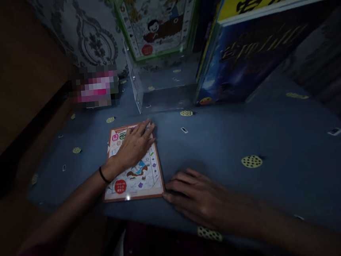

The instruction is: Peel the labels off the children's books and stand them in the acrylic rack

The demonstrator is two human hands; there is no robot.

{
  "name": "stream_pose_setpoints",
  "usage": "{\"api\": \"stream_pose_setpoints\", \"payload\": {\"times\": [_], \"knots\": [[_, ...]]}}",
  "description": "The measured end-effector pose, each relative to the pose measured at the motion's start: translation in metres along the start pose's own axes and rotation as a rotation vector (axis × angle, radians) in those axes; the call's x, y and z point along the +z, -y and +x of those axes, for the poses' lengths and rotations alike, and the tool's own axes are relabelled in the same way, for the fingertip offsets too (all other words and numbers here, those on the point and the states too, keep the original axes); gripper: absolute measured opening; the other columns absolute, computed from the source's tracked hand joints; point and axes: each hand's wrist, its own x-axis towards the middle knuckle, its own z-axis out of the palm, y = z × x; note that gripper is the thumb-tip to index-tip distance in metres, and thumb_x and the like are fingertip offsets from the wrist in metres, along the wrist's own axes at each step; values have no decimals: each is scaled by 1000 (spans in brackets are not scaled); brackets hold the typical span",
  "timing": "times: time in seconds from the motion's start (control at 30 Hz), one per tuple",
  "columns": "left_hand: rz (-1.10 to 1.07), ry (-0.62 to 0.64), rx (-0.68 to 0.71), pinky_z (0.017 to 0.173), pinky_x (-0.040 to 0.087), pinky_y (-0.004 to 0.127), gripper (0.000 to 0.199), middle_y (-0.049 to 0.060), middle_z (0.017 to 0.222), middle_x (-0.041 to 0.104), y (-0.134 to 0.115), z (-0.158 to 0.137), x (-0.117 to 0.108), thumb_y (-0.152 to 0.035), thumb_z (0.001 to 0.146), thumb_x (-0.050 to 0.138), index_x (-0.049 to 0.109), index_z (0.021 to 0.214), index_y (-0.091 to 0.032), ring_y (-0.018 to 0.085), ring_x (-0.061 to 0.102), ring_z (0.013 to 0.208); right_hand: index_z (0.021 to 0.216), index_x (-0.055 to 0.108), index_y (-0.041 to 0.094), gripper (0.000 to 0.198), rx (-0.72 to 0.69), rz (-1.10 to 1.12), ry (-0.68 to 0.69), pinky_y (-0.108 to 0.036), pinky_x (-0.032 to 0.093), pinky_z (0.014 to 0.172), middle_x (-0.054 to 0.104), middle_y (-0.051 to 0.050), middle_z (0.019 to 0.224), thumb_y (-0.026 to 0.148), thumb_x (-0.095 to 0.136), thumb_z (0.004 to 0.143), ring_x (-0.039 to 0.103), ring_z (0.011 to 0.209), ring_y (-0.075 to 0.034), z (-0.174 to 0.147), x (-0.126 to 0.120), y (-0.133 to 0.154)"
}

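An orange-bordered children's book (pixel 140 186) lies flat on the table, cover up, with a red round badge near its lower left. Across its upper part rests my left hand (pixel 134 145), fingers stretched toward the top right corner and hiding some of the cover. My right hand (pixel 194 195) is on the tabletop just right of the book, palm down with the fingers a little curved and apart. Its thumb tip meets or nearly meets the book's lower right corner; I cannot tell which. A dark band circles my left wrist.
Behind the book, a clear acrylic stand (pixel 168 98) holds a green-edged picture book (pixel 164 21) and a dark blue book (pixel 250 53). A blurred pink item (pixel 97 88) sits at the back left. The blue tablecloth (pixel 213 140) has pineapple prints; its front edge is close to me.
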Motion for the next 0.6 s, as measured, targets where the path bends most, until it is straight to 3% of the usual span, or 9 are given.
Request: {"api": "stream_pose_setpoints", "payload": {"times": [0.17, 0.33, 0.43, 0.6], "knots": [[-9, 4, 81, 116, 40, 54, 46, 21, 154, 48, -45, -67, -3, -34, 106, 42, 46, 145, -10, 31, 43, 146, 119, 69, 14, 28, -13, 25, -7, -41, 51, 85, 70, -10, 101, 18, 47, 102, 57, 94, -22, -1, 3, -1], [7, -73, 103, 121, 37, 54, 49, 18, 153, 51, -85, -128, -4, -27, 104, 47, 41, 149, -10, 28, 38, 149, 115, 72, 17, 26, -11, 144, -169, -41, 55, 87, 71, -9, 98, 19, 50, 101, 61, 92, -20, -3, 8, -7], [-5, -94, 84, 120, 39, 53, 48, 14, 151, 54, -97, -146, -4, -23, 103, 47, 42, 150, -12, 26, 42, 147, 114, 72, 17, 25, 6, 172, -247, -39, 57, 84, 72, -8, 99, 15, 53, 99, 64, 90, -18, -1, 7, -9], [-34, -117, 58, 116, 45, 53, 44, 10, 147, 59, -101, -152, 0, -29, 103, 49, 48, 146, -17, 26, 48, 142, 113, 71, 15, 24, 52, 57, -229, -44, 58, 83, 73, -12, 107, 19, 51, 100, 65, 96, -21, 9, 9, 1]]}}
